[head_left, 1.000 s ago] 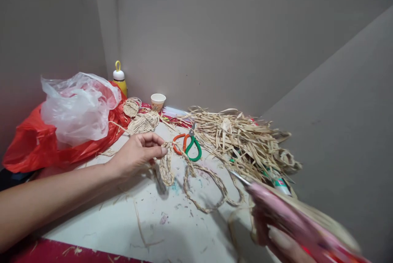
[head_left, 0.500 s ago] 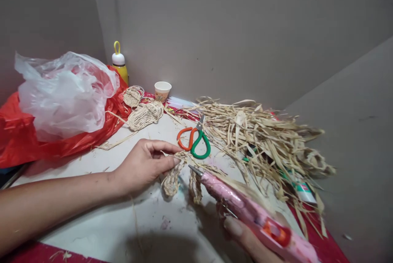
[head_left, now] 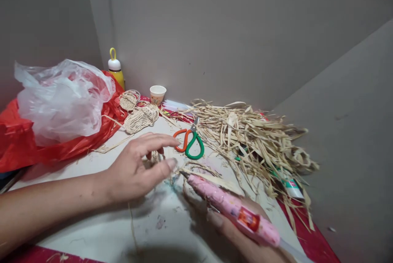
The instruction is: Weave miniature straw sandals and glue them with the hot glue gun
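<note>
On the left of the worktop (head_left: 178, 234), two braided coils (head_left: 141, 119) look already formed. Next, the left hand (head_left: 132, 173) has thumb and forefinger spread around a small braided piece (head_left: 155, 157); whether the grip's hidden fingers hold it, I cannot tell. That piece seems unfinished: a length of braid (head_left: 205, 168) beside it lies uncoiled. The right hand's (head_left: 242, 236) grip closes around a pink glue gun (head_left: 222, 197), nozzle near the left thumb. Farther right, straw strands (head_left: 251, 132) lie loose, unbraided.
</note>
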The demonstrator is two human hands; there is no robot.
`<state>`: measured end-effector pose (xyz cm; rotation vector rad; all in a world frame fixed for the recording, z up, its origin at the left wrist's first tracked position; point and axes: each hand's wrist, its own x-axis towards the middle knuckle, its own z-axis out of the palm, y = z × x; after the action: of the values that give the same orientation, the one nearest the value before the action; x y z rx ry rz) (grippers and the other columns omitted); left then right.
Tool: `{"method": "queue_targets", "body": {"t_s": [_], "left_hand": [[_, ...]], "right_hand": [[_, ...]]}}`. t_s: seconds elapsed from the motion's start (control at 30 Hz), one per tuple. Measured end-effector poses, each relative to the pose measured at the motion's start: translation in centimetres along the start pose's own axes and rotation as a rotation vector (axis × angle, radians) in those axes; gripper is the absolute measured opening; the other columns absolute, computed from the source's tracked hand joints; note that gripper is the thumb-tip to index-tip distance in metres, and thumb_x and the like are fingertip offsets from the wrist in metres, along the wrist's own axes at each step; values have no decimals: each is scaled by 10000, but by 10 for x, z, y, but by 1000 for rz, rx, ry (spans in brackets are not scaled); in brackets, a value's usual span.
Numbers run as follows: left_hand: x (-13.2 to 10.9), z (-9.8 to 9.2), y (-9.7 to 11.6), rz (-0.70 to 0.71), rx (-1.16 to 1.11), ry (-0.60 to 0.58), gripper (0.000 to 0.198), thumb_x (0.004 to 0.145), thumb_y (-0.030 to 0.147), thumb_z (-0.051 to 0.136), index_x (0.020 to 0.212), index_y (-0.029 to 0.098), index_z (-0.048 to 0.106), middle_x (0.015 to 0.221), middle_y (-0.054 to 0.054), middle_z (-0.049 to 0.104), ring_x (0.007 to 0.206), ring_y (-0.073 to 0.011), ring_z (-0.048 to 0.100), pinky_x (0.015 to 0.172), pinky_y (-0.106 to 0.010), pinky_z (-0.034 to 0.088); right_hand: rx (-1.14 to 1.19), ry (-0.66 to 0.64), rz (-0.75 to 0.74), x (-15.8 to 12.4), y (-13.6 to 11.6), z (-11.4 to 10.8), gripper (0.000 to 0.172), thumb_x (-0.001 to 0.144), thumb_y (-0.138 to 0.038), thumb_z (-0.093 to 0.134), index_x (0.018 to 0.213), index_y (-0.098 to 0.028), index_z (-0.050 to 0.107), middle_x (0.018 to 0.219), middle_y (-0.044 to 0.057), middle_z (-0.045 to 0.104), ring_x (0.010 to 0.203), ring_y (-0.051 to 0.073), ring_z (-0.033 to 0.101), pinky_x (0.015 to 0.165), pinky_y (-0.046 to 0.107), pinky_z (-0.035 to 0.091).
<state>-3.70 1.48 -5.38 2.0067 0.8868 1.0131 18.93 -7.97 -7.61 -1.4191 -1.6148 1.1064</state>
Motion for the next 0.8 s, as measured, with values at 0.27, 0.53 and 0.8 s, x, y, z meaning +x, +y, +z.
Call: {"method": "queue_targets", "body": {"t_s": [0.27, 0.53, 0.8], "left_hand": [[22, 16, 28, -36, -61, -430, 230, 811, 319, 677, 988, 200, 763, 947, -75, 752, 875, -225, 647, 842, -328, 465], [51, 20, 26, -399, -306, -712, 209, 685, 90, 630, 844, 194, 716, 602, 44, 610, 489, -95, 485, 506, -227, 378], [161, 14, 39, 35, 92, -167, 206, 885, 219, 529, 916, 150, 721, 931, -37, 718, 864, -171, 649, 725, -277, 469]], "right_hand": [[-299, -82, -227, -1, 1, 4, 149, 857, -312, 577, 799, -183, 623, 698, 24, 619, 627, 167, 581, 612, 262, 488], [-541, -43, -407, -1, 22, 4, 219, 846, -362, 566, 698, -205, 527, 603, -14, 525, 490, 121, 485, 471, 242, 355], [-487, -195, -490, -3, 29, 7, 308, 860, -440, 540, 661, -206, 524, 582, -33, 484, 473, 94, 435, 451, 229, 303]]}}
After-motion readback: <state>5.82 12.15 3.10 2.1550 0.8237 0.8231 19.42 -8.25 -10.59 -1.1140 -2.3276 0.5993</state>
